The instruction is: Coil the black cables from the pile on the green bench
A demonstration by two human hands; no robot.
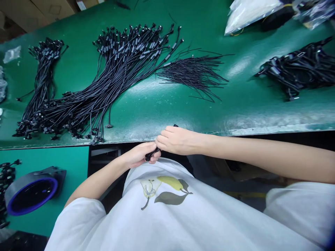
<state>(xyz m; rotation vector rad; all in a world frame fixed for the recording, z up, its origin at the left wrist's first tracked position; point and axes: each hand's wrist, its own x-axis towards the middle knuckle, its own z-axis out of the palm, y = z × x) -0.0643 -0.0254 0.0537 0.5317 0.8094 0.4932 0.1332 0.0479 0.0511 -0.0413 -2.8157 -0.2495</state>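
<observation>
Black bundle (151, 154), likely cable, at near edge of green table (183, 108). Left hand (139, 154) and right hand (173, 140) both closed round it. Probably light, bendable, springy, smooth; best gripped mid-length, sparing ends, likely more fragile.

A green table (167, 108) runs right across, glossy top throwing back pale light; cardboard boxes (53, 9) crowd the far left corner, a second green table (74, 167) sits near left, shadow between.
</observation>
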